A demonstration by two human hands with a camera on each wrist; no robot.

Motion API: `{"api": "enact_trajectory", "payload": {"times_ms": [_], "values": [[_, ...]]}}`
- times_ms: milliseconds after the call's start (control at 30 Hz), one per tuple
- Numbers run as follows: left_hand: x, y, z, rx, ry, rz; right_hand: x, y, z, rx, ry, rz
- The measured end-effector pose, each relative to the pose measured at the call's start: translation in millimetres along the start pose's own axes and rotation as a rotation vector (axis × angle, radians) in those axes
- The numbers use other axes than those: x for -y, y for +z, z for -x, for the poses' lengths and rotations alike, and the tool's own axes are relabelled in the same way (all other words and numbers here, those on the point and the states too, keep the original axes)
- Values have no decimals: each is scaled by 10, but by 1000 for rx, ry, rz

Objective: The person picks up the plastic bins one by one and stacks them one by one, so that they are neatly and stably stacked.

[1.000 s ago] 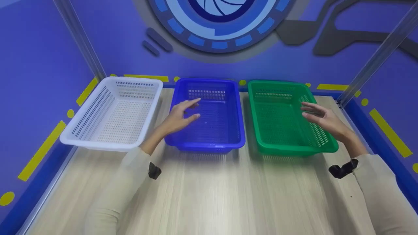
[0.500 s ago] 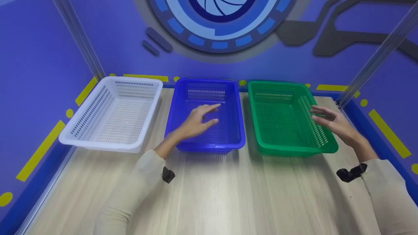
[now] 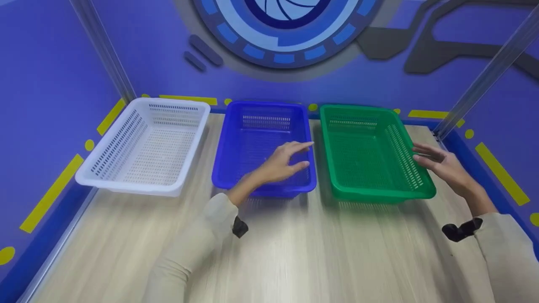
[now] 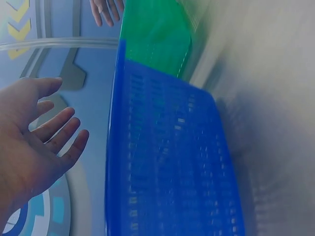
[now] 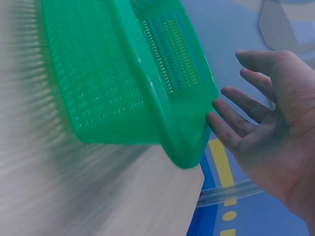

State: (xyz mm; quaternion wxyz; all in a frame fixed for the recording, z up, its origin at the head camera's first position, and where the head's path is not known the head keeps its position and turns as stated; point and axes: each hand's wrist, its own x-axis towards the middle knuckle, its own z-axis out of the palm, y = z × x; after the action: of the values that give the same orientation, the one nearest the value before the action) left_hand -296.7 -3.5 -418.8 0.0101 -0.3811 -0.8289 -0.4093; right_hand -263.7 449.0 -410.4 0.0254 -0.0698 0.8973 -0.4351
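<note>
Left grip: left hand (image 3: 280, 164) spread, fingers extended and slightly bent, thumb apart from them.
Right grip: right hand (image 3: 444, 166) spread, fingers lightly bent and fanned.
Left position: above the blue basket (image 3: 264, 190), near its right rim, raised clear of it; fingertips directed toward the green basket (image 3: 383, 195).
Right position: at the right rim of the green basket, fingertips in line with that rim; contact cannot be told.
Blue basket: upright on the table (image 3: 269, 256), middle of the row.
Green basket: upright on the table, right end of the row, narrow gap to the blue basket.
White basket (image 3: 130, 187): left end of the row, upright, gap to the blue basket.
Basket walls: slotted.
Sleeves (image 3: 193, 252): pale, black device (image 3: 240, 227) at each wrist.
Back wall (image 3: 156, 50): blue, printed with a ring.
</note>
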Motion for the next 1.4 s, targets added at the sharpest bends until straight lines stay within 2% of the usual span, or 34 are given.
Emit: {"api": "enact_trajectory", "payload": {"times_ms": [233,433,633,733,867,1000,1233,1400], "values": [[-130,199,-158,-13,7,16,-105,-46,37,-16,41,8],[-195,350,-242,9,49,38,-179,8,49,-28,60,6],[-256,486,-254,44,12,56,-288,65,68,17,4,-16],[-286,563,-285,49,11,26,-343,34,106,30,10,-28],[-321,650,-317,64,9,-23,-396,-13,141,36,64,-24],[-335,705,-329,79,-29,-60,-438,-32,170,53,111,-28],[-342,738,-333,126,-118,-58,-489,-23,178,69,151,-22],[-354,756,-346,118,-193,-41,-506,-6,164,69,151,-57]]}}
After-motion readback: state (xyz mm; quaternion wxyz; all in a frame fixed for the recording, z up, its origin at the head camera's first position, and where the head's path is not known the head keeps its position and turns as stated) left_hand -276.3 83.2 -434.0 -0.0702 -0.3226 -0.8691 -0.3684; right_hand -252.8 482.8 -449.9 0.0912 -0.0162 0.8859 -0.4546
